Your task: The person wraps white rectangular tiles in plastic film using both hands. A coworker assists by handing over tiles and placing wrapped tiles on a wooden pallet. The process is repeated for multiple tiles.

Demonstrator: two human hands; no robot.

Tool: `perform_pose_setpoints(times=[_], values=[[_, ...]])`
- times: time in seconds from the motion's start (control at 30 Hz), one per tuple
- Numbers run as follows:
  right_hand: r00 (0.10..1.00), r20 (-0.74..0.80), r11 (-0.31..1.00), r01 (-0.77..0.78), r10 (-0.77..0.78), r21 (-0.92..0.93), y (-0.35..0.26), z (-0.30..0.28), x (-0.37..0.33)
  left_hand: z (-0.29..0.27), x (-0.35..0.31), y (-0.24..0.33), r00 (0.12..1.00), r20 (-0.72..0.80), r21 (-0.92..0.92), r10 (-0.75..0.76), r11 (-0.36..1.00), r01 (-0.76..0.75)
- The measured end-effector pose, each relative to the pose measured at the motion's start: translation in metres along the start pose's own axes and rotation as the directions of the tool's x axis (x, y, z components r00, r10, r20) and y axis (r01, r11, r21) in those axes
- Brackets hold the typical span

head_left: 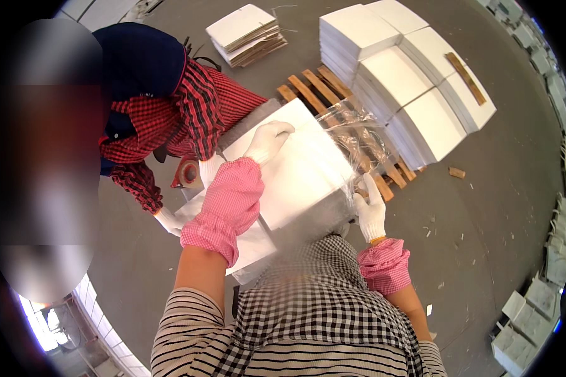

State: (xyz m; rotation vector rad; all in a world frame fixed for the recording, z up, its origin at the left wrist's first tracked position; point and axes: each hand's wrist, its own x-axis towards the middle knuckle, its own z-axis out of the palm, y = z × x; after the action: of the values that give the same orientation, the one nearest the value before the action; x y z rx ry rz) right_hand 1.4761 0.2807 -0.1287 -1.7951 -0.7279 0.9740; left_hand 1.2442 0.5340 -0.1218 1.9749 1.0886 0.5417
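Note:
My left hand [269,142], in a white glove with a pink checked sleeve cover, lies on a stack of flat white panels [305,179]. Its fingers stretch to the right, slightly bent, with nothing visible in them. Clear plastic film [352,125] is drawn over the panels' right side and hangs past their edge. Beside that right edge, my right hand [371,210], gloved the same way, grips the film between thumb and fingers. Just left of my left forearm is a red tape dispenser [187,172] with a brown roll.
A co-worker [163,113] in a red checked top leans in from the left, gloved hands [168,221] at the panels. Tall white panel stacks [396,69] stand on a wooden pallet [314,91]. A smaller stack [245,31] lies on the floor at the back. Scraps litter the floor at right.

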Motion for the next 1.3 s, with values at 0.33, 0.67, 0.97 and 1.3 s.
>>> perform_pose_setpoints(times=[0.33, 0.67, 0.97, 1.3], values=[[0.918, 0.271, 0.865, 0.373, -0.291, -0.335, 0.025, 0.100, 0.035, -0.038, -0.002, -0.090, 0.953, 0.008, -0.017, -0.302, 0.953, 0.302], [0.876, 0.481, 0.827, 0.251, 0.027, -0.502, -0.010, 0.147, 0.031, -0.049, -0.011, -0.115, 0.974, 0.152, 0.835, -0.167, 0.549, -0.036], [0.904, 0.426, 0.821, 0.263, -0.027, -0.506, 0.018, 0.181, 0.034, -0.030, -0.023, -0.094, 0.892, -0.218, 0.672, -0.396, 0.602, 0.431], [0.809, 0.564, 0.592, 0.375, 0.166, -0.713, 0.006, 0.177, 0.000, -0.019, -0.038, -0.088, 0.853, -0.198, 0.699, -0.482, 0.541, 0.468]])
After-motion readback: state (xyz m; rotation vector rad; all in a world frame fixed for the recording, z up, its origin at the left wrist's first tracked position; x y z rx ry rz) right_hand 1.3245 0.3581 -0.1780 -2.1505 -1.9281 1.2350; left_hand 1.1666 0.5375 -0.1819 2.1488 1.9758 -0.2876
